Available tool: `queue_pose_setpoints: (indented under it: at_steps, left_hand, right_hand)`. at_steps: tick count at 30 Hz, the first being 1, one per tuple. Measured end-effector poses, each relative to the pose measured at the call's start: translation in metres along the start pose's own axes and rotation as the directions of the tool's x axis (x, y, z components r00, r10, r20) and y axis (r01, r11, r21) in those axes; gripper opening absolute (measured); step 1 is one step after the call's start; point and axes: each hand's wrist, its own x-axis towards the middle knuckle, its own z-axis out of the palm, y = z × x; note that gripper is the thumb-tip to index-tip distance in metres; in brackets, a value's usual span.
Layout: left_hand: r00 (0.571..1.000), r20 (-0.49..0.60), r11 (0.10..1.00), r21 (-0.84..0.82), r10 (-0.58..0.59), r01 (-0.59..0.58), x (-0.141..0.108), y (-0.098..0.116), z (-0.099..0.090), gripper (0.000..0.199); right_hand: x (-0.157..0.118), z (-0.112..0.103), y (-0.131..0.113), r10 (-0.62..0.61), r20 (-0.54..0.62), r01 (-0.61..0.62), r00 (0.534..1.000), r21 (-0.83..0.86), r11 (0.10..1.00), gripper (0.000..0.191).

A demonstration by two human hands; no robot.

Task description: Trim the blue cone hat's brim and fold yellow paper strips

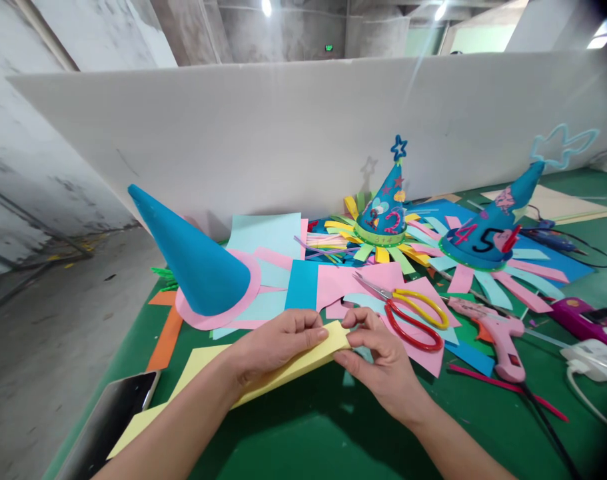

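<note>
A folded strip of pale yellow paper is held above the green table. My left hand grips its long side, the thumb on top. At the strip's right end, my right hand pinches the corner between thumb and fingers. More yellow paper lies under my left forearm. Just beyond my hands are pink paper, blue paper and scissors with red and yellow handles. A plain blue cone with a pink ring at its base lies tilted at the left.
Two decorated cone hats stand at the back. A pink glue gun, a red stick and a white plug lie at the right. A phone rests at the left edge. A white board stands behind.
</note>
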Motion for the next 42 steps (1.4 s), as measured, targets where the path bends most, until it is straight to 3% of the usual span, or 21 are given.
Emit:
queue_pose_setpoints:
  at_steps: [17,33,39,42]
  left_hand:
    - [1.000,-0.011,0.998,0.054,0.009,-0.008,0.000,0.001,0.000,0.034]
    - [0.993,0.070,0.978,-0.180,-0.097,0.108,0.009,-0.013,0.005,0.040]
    - [0.989,0.088,0.958,-0.249,-0.122,0.141,0.010,-0.015,0.007,0.039]
    - [0.988,0.090,0.949,-0.276,-0.129,0.149,0.011,-0.015,0.006,0.039]
  right_hand:
    - [-0.002,0.001,-0.001,0.014,0.014,-0.014,1.000,-0.032,0.999,0.004]
    - [-0.004,0.005,0.011,-0.094,-0.154,0.085,0.984,-0.064,0.994,0.007]
    - [-0.005,0.004,0.008,-0.038,-0.141,0.038,0.989,-0.007,0.999,0.005]
    - [-0.005,0.003,0.007,0.037,-0.072,-0.037,0.997,-0.002,0.999,0.003]
